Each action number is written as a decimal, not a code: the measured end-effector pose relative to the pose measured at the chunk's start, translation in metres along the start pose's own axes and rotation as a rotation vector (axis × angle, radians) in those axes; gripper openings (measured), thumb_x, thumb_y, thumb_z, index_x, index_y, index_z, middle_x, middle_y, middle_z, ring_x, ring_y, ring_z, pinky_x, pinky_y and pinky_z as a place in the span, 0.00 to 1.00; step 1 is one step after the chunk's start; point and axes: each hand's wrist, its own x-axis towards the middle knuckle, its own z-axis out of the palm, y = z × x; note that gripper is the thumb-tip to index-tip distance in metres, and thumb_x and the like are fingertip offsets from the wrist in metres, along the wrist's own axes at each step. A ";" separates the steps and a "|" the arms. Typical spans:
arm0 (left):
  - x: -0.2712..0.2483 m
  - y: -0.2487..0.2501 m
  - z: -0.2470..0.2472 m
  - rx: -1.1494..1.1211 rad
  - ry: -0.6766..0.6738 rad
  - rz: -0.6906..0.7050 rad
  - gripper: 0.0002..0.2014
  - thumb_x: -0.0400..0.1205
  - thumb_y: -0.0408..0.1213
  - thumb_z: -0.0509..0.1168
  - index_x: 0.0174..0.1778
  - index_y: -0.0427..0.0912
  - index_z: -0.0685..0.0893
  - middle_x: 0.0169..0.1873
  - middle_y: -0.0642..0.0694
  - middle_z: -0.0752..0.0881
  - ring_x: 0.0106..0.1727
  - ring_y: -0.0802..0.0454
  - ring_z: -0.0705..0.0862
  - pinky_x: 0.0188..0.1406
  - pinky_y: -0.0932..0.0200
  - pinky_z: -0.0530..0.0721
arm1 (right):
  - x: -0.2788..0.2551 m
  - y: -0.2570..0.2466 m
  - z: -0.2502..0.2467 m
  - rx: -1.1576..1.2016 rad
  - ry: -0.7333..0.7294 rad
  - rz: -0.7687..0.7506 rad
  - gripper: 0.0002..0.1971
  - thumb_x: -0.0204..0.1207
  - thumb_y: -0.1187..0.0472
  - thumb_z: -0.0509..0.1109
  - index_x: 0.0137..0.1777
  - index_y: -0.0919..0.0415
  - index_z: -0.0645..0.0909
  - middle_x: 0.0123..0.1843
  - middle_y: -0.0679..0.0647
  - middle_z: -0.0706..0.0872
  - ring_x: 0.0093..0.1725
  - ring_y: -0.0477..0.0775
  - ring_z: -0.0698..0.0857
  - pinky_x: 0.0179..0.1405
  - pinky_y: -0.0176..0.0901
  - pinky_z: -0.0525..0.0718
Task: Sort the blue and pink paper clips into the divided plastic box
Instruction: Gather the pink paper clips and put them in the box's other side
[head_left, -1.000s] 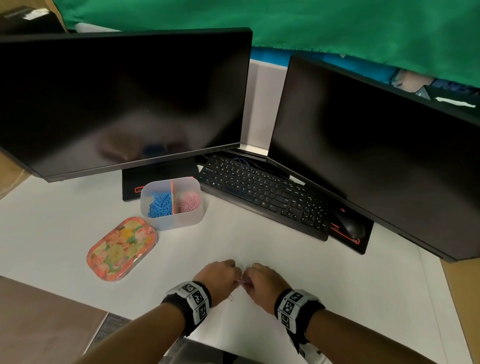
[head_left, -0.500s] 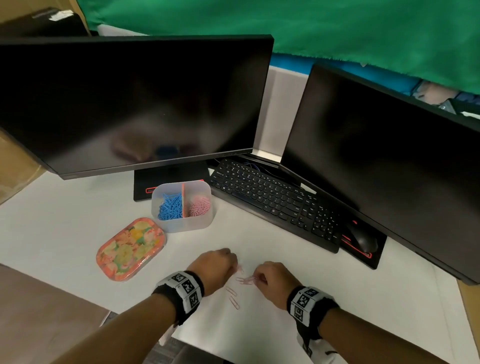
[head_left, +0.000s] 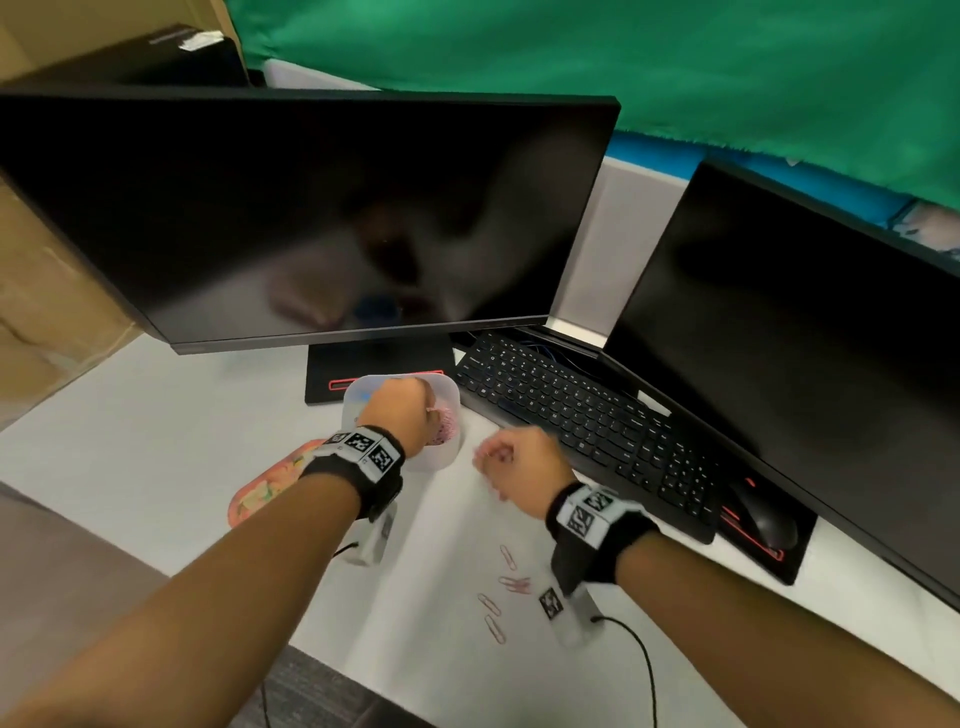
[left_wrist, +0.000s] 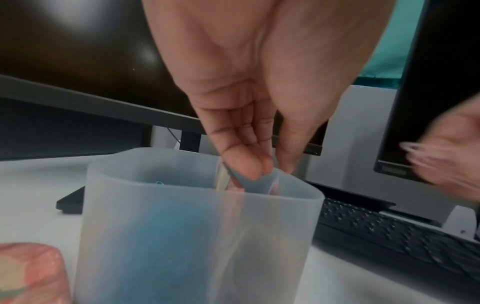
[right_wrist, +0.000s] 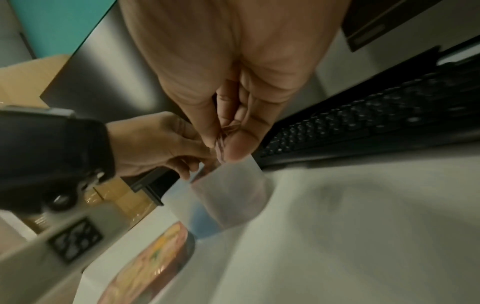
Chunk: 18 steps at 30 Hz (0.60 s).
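Note:
The translucent divided box (head_left: 451, 391) stands before the left monitor's foot, blue clips (left_wrist: 166, 236) in its left half and pink clips (head_left: 445, 430) in its right. My left hand (left_wrist: 270, 170) hangs over the pink half by the divider, fingers straight and pointing down, nothing visible between them. My right hand (head_left: 493, 457) hovers just right of the box and pinches a few pink clips (right_wrist: 228, 131) between thumb and fingers. Several loose pink clips (head_left: 514, 583) lie on the white table nearer me.
The flowered orange lid (head_left: 260, 493) lies left of the box, partly under my left forearm. A black keyboard (head_left: 571, 415) and mouse (head_left: 763, 519) sit to the right. Two dark monitors (head_left: 311, 208) close off the back.
Both hands left the loose clips near the table's front and moved forward. The left hand now hangs over the box. The right hand carries pink clips beside it.

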 end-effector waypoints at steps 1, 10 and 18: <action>-0.001 -0.002 0.000 -0.019 0.024 -0.002 0.13 0.84 0.41 0.60 0.56 0.42 0.87 0.48 0.42 0.90 0.50 0.43 0.87 0.55 0.51 0.86 | 0.010 -0.011 0.000 -0.009 0.014 -0.011 0.09 0.73 0.63 0.72 0.32 0.52 0.85 0.25 0.53 0.85 0.23 0.48 0.82 0.28 0.42 0.87; -0.055 -0.035 0.027 -0.286 0.095 0.079 0.09 0.82 0.43 0.62 0.41 0.46 0.86 0.35 0.48 0.87 0.37 0.48 0.84 0.41 0.56 0.84 | 0.074 -0.049 0.022 -0.188 0.055 0.008 0.10 0.72 0.64 0.71 0.30 0.63 0.87 0.29 0.57 0.86 0.38 0.60 0.88 0.44 0.42 0.88; -0.078 -0.032 0.070 -0.138 -0.194 0.225 0.06 0.79 0.42 0.63 0.48 0.52 0.85 0.47 0.52 0.86 0.49 0.49 0.85 0.51 0.55 0.84 | 0.053 -0.033 0.003 -0.122 0.082 -0.019 0.09 0.75 0.63 0.67 0.48 0.59 0.89 0.40 0.53 0.89 0.41 0.53 0.87 0.48 0.40 0.85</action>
